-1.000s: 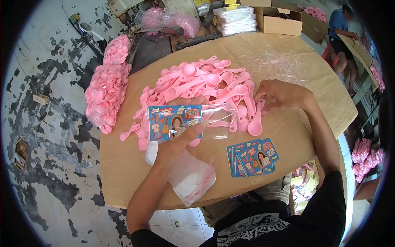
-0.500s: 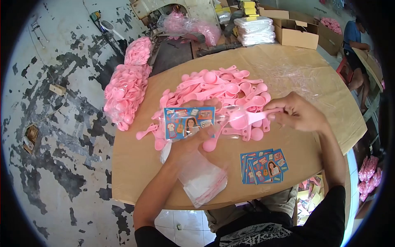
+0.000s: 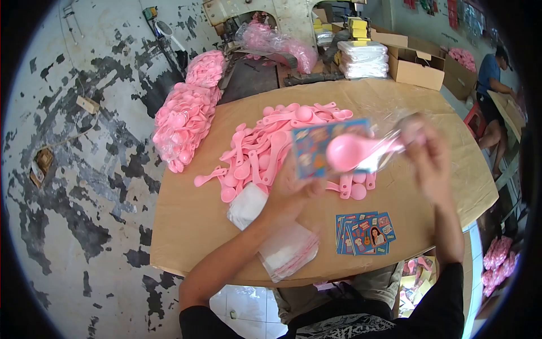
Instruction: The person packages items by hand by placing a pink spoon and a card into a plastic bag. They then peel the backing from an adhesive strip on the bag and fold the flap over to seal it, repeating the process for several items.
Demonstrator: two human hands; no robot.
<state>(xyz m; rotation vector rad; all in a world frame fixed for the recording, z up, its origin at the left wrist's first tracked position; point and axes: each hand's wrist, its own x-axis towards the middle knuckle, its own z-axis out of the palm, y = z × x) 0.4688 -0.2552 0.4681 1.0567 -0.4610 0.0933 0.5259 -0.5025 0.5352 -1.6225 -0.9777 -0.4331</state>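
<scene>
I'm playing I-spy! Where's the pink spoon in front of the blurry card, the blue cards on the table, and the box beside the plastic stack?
Pink spoon (image 3: 345, 152): head view, on its bowl.
Blue cards (image 3: 367, 235): head view, on the top card.
Cardboard box (image 3: 419, 74): head view, on its front side.

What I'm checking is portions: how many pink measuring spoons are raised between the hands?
1: a pink measuring spoon overlapping the blue printed card, its handle toward the right hand; blur could hide another.
</scene>
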